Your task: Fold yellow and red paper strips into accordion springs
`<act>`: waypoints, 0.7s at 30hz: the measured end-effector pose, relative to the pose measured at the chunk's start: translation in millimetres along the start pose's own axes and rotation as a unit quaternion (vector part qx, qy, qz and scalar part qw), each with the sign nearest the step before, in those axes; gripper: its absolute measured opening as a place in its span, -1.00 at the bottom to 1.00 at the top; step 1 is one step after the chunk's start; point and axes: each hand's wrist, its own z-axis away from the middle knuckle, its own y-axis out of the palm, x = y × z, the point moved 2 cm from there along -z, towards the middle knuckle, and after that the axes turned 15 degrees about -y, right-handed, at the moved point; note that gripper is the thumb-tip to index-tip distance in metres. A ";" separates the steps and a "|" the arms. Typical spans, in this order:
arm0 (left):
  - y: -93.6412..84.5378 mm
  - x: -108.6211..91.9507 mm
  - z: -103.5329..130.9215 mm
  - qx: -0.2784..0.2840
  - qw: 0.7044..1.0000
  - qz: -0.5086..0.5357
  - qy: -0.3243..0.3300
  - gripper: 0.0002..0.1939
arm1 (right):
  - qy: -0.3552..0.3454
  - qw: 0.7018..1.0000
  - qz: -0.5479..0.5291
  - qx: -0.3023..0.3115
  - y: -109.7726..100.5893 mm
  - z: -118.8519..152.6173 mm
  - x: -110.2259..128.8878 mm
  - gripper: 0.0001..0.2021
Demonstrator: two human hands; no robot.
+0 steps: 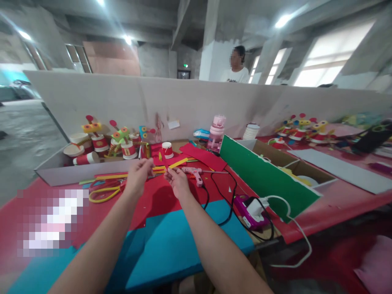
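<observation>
My right hand [177, 180] pinches what looks like a narrow red paper strip [166, 162] that stands up from its fingertips. To its left, my left hand [139, 174] is closed with thumb and fingers together; what it holds, if anything, is too small to make out. Just beyond the hands stands a red and white paper cup [167, 150]. Yellow paper strips [178, 163] lie around the fingertips. A pink glue gun [194, 174] rests right of my right hand, and scissors with red and yellow handles [105, 194] lie left of my left wrist.
A white tray [88, 173] holds several finished cup figures at left. At right are a green-sided box [263, 175], a purple power strip [249, 212] and loose cables. Blue sheets [177, 241] cover the front. Behind the low partition [183, 98] stands a person [239, 73].
</observation>
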 end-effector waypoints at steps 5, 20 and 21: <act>14.3 38.1 7.5 0.029 0.999 -0.009 -0.045 -0.62 | 0.007 1.000 0.024 0.015 1.1 2.2 -6.5 -0.76; 11.7 50.7 2.0 0.114 0.987 0.033 -0.108 -0.68 | -0.047 0.992 0.090 0.077 4.5 7.7 -6.0 -0.75; 12.3 52.5 1.9 0.115 0.986 0.040 -0.113 -0.68 | -0.049 0.992 0.085 0.075 4.5 7.5 -7.1 -0.74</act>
